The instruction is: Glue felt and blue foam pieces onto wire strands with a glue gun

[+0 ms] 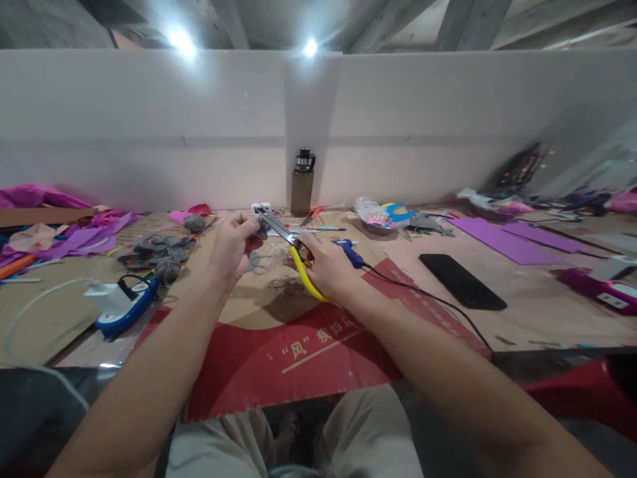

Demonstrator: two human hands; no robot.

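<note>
My right hand (323,265) is closed round the yellow handles of a pair of scissors (306,275). Their metal blades point up and left, with the tips close to my left hand (233,244). Between the pinched fingers of that hand is a small grey piece (262,229), which looks like felt or yarn. The blades overlap it in the view, and I cannot tell whether they touch it. Both hands are raised over a red and brown cardboard sheet (298,365). Tangled thin scraps (288,287) lie on the cardboard below the scissors.
A dark bottle (302,186) stands against the white partition. On the left are grey felt pieces (154,252) and a blue power strip (127,312). To the right lie a blue glue gun (350,254) with its cord, a black phone (462,281) and purple sheets (502,239).
</note>
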